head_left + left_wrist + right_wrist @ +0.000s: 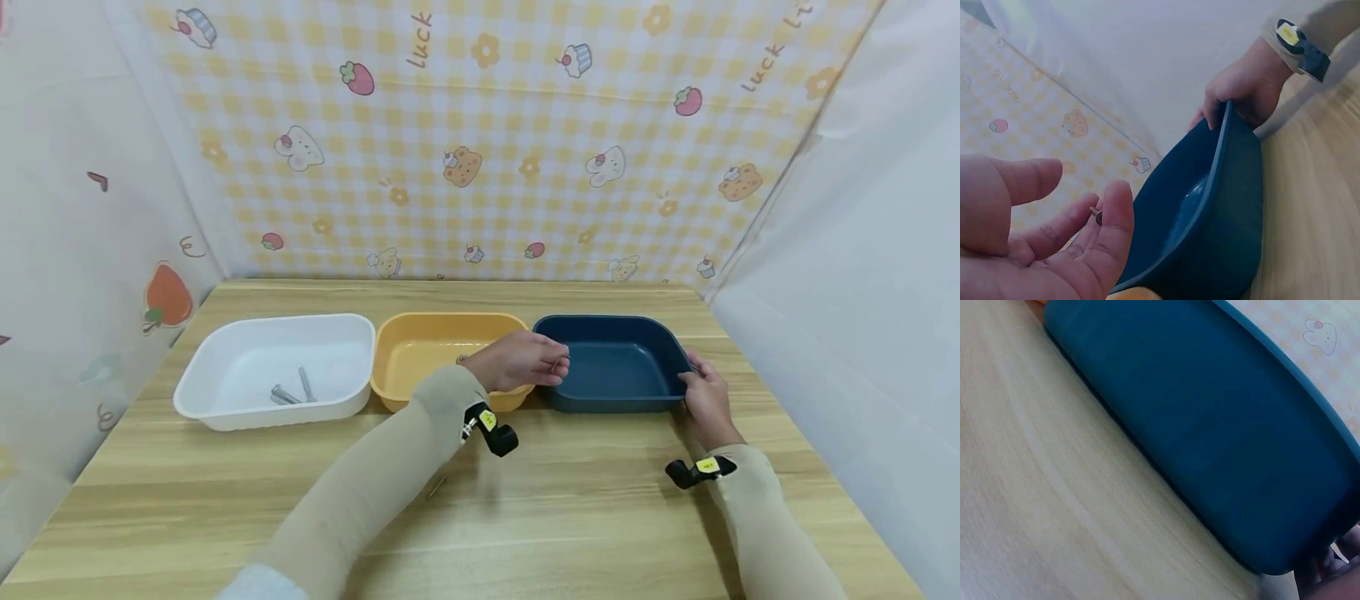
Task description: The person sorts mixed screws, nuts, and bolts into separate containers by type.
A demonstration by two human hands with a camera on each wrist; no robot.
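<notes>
My left hand hangs over the left end of the dark blue bin. Between its fingers it holds a small screw-like metal piece; the thumb stands apart from it in the left wrist view. My right hand grips the blue bin's right end, with a digit hooked over the rim. Inside the blue bin I see only its smooth floor. The right wrist view shows the bin's outer wall, with the right fingers partly hidden at the lower corner.
A yellow bin adjoins the blue one, partly covered by my left arm; a small metal piece shows inside. The white bin on the left holds bolts. A thin brass-coloured piece lies on the wooden table.
</notes>
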